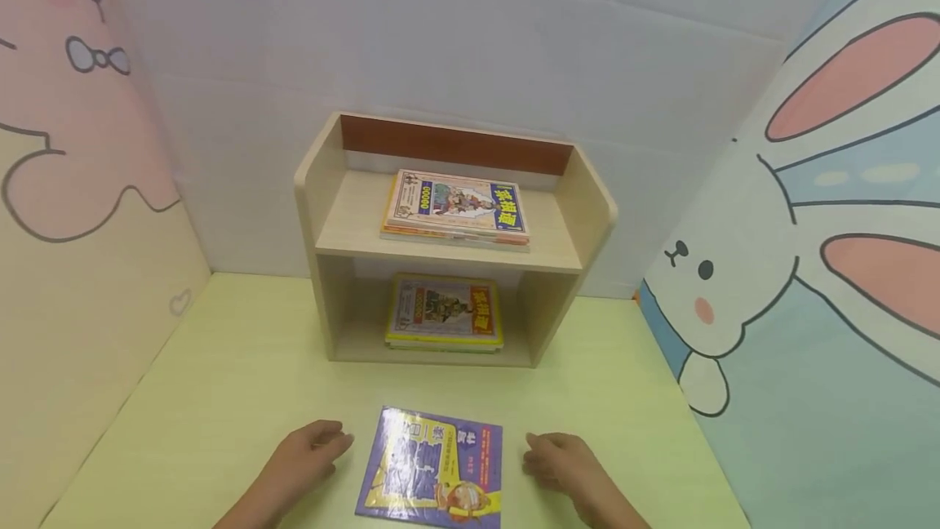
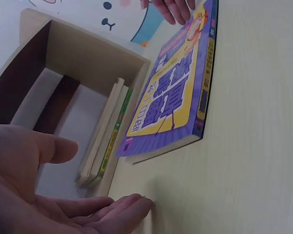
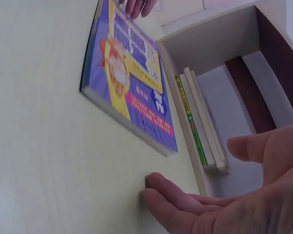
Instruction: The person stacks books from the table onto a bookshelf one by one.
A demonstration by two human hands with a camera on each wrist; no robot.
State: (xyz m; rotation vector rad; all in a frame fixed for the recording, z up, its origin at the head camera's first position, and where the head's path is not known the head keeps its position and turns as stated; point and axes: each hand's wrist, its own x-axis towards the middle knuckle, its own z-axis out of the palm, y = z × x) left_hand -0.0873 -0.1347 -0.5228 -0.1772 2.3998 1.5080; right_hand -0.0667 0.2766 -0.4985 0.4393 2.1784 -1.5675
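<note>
A purple and yellow book (image 1: 432, 468) lies flat on the pale table in front of the shelf, its cover turned sideways. My left hand (image 1: 303, 457) is just left of it, apart from its edge, with fingers relaxed and holding nothing. On the other side, my right hand (image 1: 565, 468) is likewise loose and bare, a short gap from the book. Both wrist views show thumb and fingers spread apart near the tabletop. The book's thick page block (image 3: 129, 123) shows in the right wrist view, and its spine (image 2: 208, 73) in the left wrist view.
A two-tier wooden shelf (image 1: 450, 261) stands behind the book. Stacked books (image 1: 458, 209) lie on its upper tier, and another stack (image 1: 444, 313) lies on the lower one. Walls with cartoon animals, including a rabbit (image 1: 723, 268), border the table (image 1: 250, 374).
</note>
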